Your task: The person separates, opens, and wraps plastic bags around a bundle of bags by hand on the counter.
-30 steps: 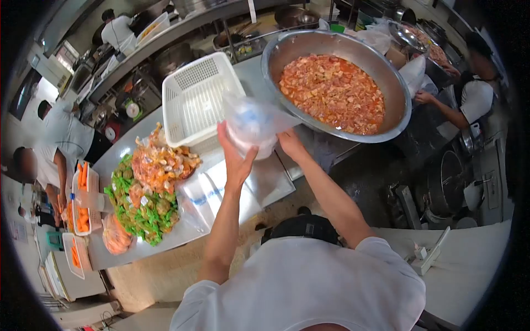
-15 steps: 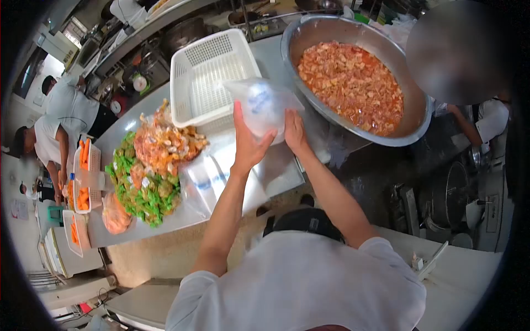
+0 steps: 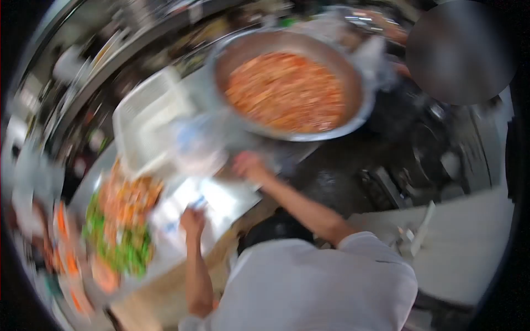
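head cam, from above, fwd/down, wide vw

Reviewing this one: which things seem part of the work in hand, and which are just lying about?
Probably part of the work:
translucent bag beside the right hand
blue-marked plastic at the left hand
metal basin of reddish-orange food

Apparently just lying about:
carrots at the far left
green heap beside the plastic

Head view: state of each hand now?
Left hand: at the flat plastic bags; blurred, grip can't be told.
Right hand: beside the clear bag; blurred, open or closed can't be told.
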{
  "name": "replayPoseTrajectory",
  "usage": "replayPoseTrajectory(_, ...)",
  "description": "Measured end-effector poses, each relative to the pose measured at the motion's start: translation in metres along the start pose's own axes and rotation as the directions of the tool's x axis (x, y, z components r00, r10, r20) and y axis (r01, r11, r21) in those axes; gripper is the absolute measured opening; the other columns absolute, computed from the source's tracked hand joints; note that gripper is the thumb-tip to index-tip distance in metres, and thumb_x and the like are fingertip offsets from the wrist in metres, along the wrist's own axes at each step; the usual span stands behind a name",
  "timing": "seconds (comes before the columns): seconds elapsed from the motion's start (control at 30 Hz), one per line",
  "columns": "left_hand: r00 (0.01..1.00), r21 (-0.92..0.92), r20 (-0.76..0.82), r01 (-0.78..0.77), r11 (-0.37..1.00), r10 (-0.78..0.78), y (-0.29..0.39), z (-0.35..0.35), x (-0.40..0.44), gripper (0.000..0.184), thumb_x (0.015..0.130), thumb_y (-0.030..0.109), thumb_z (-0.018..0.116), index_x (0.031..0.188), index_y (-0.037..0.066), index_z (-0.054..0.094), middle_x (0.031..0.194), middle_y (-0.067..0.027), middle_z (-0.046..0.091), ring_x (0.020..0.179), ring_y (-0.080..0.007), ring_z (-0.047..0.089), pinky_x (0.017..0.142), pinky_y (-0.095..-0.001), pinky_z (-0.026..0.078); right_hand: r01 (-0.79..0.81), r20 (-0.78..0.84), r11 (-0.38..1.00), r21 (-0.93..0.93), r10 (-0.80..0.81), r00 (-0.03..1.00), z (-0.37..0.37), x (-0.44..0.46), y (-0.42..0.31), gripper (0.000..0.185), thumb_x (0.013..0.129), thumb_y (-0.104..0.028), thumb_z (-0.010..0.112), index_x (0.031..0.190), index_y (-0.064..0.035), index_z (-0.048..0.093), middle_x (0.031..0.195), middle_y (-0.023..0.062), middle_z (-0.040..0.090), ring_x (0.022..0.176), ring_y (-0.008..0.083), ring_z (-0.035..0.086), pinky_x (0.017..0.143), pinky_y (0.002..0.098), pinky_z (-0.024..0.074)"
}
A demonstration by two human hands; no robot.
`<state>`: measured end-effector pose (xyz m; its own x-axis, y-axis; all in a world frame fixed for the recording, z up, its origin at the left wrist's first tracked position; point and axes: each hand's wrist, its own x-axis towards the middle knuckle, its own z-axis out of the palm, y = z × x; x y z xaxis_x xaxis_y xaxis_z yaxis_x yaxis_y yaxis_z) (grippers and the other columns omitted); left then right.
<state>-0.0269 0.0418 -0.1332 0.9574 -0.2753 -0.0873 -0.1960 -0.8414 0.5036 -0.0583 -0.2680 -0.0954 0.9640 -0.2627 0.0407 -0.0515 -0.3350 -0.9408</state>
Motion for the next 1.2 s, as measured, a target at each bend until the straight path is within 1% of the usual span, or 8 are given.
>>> replayPoseTrajectory(0.27, 0.975, -0.538, -0.221, -0.149, 0.830, 0.031, 0.049, -0.044, -0.031, 0.020, 0.092, 0.012, 0.063, 0.078, -0.002, 0.057, 0.062, -0.0009, 0.051, 0.057, -0.0088, 0.042, 0.052, -0.0260, 0.037, 0.455, -0.056, 0.891, -0.005, -0.454, 0.889, 0.103, -0.051, -0.038, 0.034, 0.084, -0.017, 0.066, 0.113, -0.0003, 0.062, 0.093, 0.0142, 0.068, 0.088, 0.0273, 0.066, 0.078, 0.0357, 0.0514)
replayPoseTrajectory(0.37, 0.971, -0.544, -0.214, -0.209, 0.813, 0.107, 0.065, -0.056, -0.031, 0.020, 0.094, 0.013, 0.061, 0.079, -0.001, 0.058, 0.064, 0.0016, 0.052, 0.056, -0.0070, 0.041, 0.051, -0.0230, 0.035, 0.139, 0.490, 0.990, 0.038, -0.140, 0.860, 0.087, -0.047, -0.066, 0.026, 0.077, -0.021, 0.071, 0.087, 0.0010, 0.062, 0.082, 0.0156, 0.067, 0.078, 0.0304, 0.065, 0.070, 0.0393, 0.0495)
replayPoseTrajectory(0.63, 0.990, -0.799, 0.139, 0.120, 0.589, -0.013, 0.122, -0.088, -0.064, 0.032, 0.096, 0.027, 0.057, 0.116, 0.001, 0.056, 0.101, -0.0099, 0.064, 0.089, -0.0189, 0.067, 0.062, -0.0264, 0.057, 0.153, 0.354, 0.981, 0.123, -0.187, 0.916, 0.065, -0.059, -0.097, 0.031, 0.066, -0.018, 0.077, 0.065, -0.0018, 0.051, 0.059, 0.0100, 0.053, 0.057, 0.0191, 0.050, 0.052, 0.0372, 0.0391)
replayPoseTrajectory(0.77, 0.981, -0.948, 0.143, 0.098, -0.303, -0.130, 0.084, -0.080, -0.045, 0.035, 0.092, 0.027, 0.051, 0.115, 0.001, 0.057, 0.105, -0.0105, 0.065, 0.100, -0.0266, 0.063, 0.091, -0.0471, 0.052, 0.092, 0.141, 0.961, 0.261, -0.132, 0.981, 0.051, -0.055, -0.098, 0.039, 0.068, -0.023, 0.082, 0.062, -0.0050, 0.048, 0.055, 0.0023, 0.048, 0.055, 0.0126, 0.042, 0.050, 0.0360, 0.0338)
replayPoseTrajectory(0.87, 0.947, -0.897, 0.284, 0.207, -0.391, -0.149, 0.165, -0.137, -0.067, 0.035, 0.089, 0.024, 0.051, 0.116, 0.001, 0.057, 0.098, -0.0081, 0.065, 0.090, -0.0235, 0.063, 0.094, -0.0487, 0.049, 0.231, -0.195, 0.928, 0.291, -0.179, 0.964, 0.032, -0.037, -0.078, 0.027, 0.074, -0.014, 0.077, 0.067, -0.0055, 0.053, 0.061, 0.0016, 0.051, 0.059, 0.0123, 0.047, 0.056, 0.0338, 0.0421)
replayPoseTrajectory(0.97, 0.924, -0.897, 0.350, 0.378, -0.228, 0.154, 0.153, -0.147, -0.082, 0.028, 0.093, 0.029, 0.052, 0.104, 0.004, 0.058, 0.084, -0.0032, 0.059, 0.071, -0.0176, 0.053, 0.076, -0.0372, 0.048, 0.257, -0.353, 0.966, 0.043, -0.225, 0.908, -0.022, -0.030, -0.132, 0.015, 0.078, -0.003, 0.069, 0.076, -0.0078, 0.055, 0.068, 0.0013, 0.055, 0.066, 0.0133, 0.054, 0.062, 0.0309, 0.0467)
replayPoseTrajectory(1.07, 0.990, -0.908, 0.091, 0.038, 0.418, 0.107, 0.171, -0.167, -0.042, 0.028, 0.092, 0.031, 0.057, 0.087, 0.004, 0.062, 0.079, -0.0052, 0.060, 0.079, -0.0182, 0.057, 0.074, -0.0357, 0.046, 0.357, -0.155, 0.611, 0.707, -0.358, 0.921, -0.091, -0.026, -0.225, 0.016, 0.084, -0.002, 0.067, 0.088, -0.0078, 0.053, 0.081, 0.0041, 0.060, 0.076, 0.0132, 0.058, 0.071, 0.0286, 0.0500)
replayPoseTrajectory(1.2, 0.465, 0.171, -0.514, -0.768, 0.617, 0.721, 0.232, -0.255, 0.027, 0.024, 0.076, 0.027, 0.066, 0.073, 0.004, 0.060, 0.080, -0.0127, 0.061, 0.080, -0.0308, 0.058, 0.075, -0.0433, 0.045, 0.690, 0.269, 0.693, 0.210, -0.720, 0.640, -0.114, -0.006, -0.321, 0.014, 0.080, -0.005, 0.065, 0.082, -0.0052, 0.052, 0.080, 0.0086, 0.061, 0.076, 0.0228, 0.060, 0.070, 0.0330, 0.0487)
